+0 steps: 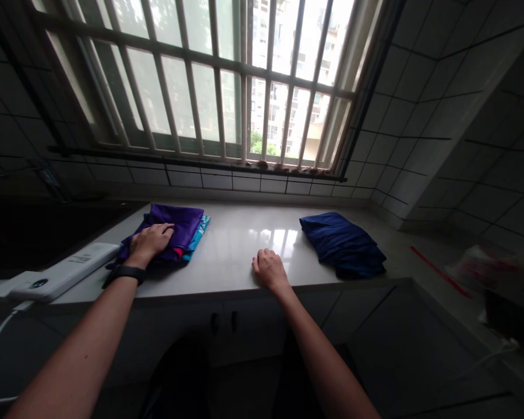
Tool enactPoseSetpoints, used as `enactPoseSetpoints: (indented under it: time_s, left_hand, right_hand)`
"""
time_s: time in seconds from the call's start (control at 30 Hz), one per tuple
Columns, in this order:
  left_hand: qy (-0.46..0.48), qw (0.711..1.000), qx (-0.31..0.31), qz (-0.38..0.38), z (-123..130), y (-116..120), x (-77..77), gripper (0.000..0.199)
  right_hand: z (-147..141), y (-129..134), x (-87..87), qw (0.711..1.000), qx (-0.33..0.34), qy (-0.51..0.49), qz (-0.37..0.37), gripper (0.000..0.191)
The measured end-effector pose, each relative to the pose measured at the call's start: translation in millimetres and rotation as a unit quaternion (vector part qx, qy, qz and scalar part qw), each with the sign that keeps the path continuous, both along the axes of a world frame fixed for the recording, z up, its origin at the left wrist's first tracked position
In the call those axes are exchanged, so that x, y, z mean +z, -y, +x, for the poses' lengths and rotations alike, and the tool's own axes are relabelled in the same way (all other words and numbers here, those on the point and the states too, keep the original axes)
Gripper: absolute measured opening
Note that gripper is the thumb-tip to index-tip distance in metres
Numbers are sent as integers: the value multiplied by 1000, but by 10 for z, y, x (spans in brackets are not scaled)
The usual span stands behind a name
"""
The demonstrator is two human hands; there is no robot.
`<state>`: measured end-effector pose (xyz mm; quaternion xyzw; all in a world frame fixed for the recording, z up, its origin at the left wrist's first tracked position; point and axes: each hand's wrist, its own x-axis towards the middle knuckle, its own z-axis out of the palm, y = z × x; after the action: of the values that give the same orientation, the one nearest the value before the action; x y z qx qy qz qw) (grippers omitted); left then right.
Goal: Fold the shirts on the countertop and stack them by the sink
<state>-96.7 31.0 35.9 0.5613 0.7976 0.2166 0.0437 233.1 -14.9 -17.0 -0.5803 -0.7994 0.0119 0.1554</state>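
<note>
My left hand [154, 240], with a dark band on its wrist, lies on top of a folded purple cloth [181, 224], fingers stretched over the fabric rather than gripping it. Under the purple layer, a turquoise cloth with white lettering [198, 237] sticks out at the right, along with a small bit of red. My right hand [269, 268] rests on the white countertop [236, 233] near its front edge, its fingers curled in and nothing seen in them. To the right of that hand sits a folded dark blue cloth [341, 244], apart from it.
A white power bank-like device [65, 272] with a cable lies at the left, beside the dark sink [48, 233]. A red strip [441, 272] and a clear plastic bag [484, 265] are on the right counter. Behind is a barred window [209, 75].
</note>
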Motion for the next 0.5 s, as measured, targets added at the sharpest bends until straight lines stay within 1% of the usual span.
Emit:
enactPoseSetpoints:
  time_s: [0.13, 0.3, 0.5]
  left_hand:
    - [-13, 1000, -6, 15, -45, -30, -58, 46]
    - [-53, 998, 1, -22, -101, -95, -86, 49]
    - [-76, 997, -15, -26, -193, -163, -157, 54]
  right_hand:
    - [-3, 2, 3, 1000, 1, 5, 2, 27]
    - [-10, 1, 5, 1000, -4, 17, 1, 27]
    - [-11, 18, 27, 1000, -3, 24, 1, 29]
